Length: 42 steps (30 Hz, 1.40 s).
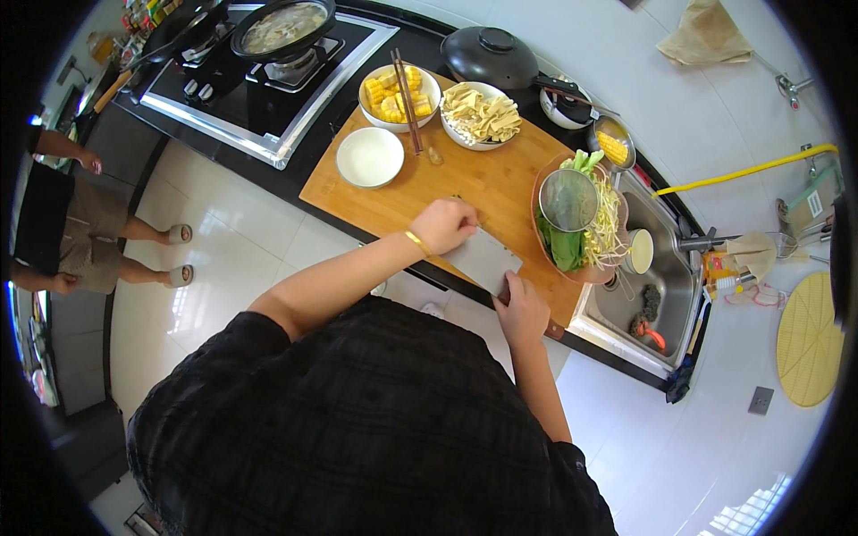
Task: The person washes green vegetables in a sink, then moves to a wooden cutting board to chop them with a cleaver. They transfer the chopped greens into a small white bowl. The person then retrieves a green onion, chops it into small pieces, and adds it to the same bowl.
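Note:
A broad, pale metal cleaver blade [487,260] lies over the near edge of the wooden cutting board [492,183]. My right hand [523,311] is closed at the blade's right end, where the handle is hidden by my fingers. At the far left end of the blade is my left hand [443,226], its fingers curled down against the board; whatever is under them is hidden. A small green bit shows just beyond those fingers. Farther back on the board lies a small brownish piece [435,156] that looks like ginger.
Behind are bowls of corn [391,105] with chopsticks [407,100] and tofu skin [483,114], plus a white bowl [370,158]. Right: a vegetable basket [539,217] and sink [645,344]. Left: a stove [241,98] with a pot [282,31], and another person [80,223].

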### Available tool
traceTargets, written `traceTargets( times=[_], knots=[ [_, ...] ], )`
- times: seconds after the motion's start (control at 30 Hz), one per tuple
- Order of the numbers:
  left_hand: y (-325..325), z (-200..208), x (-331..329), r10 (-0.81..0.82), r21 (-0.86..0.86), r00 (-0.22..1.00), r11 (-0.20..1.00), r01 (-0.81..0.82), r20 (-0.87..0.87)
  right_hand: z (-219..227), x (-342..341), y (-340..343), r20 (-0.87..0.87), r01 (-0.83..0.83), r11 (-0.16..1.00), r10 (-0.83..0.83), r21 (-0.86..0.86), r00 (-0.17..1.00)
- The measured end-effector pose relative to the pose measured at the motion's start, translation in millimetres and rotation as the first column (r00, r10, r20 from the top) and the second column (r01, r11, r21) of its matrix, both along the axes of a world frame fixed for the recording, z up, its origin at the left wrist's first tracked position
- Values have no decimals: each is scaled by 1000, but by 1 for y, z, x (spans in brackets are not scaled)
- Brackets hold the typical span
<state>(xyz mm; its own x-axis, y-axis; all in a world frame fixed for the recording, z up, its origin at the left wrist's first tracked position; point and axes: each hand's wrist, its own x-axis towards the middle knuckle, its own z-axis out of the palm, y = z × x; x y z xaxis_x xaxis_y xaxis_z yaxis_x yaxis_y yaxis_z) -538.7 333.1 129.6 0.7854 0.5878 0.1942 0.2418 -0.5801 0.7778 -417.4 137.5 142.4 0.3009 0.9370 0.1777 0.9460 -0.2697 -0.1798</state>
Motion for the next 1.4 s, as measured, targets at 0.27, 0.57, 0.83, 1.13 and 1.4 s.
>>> traceTargets(
  times=[0.27, 0.57, 0.83, 1.13, 1.4],
  knots=[
    [46, -30, 11, 68, -249, 996, 965, -79, -54, 4, 6, -21, -86, 27, 1000, -26, 15, 996],
    [39, -41, -27, 145, 47, 927, 989, -137, -347, -29, 24, -36, -640, 347, 926, -359, -150, 680],
    [43, -44, 12, -44, 25, 859, 997, 66, -510, -35, 33, -21, -892, 299, 899, -392, -319, 227],
    [39, -57, 12, 4, -50, 945, 999, -22, -328, -61, -10, 17, -938, 223, 911, -336, -346, -86],
    [21, -28, -8, 163, -138, 974, 973, -185, -157, -40, -22, 22, -960, 184, 942, -278, -280, -37]
  ],
)
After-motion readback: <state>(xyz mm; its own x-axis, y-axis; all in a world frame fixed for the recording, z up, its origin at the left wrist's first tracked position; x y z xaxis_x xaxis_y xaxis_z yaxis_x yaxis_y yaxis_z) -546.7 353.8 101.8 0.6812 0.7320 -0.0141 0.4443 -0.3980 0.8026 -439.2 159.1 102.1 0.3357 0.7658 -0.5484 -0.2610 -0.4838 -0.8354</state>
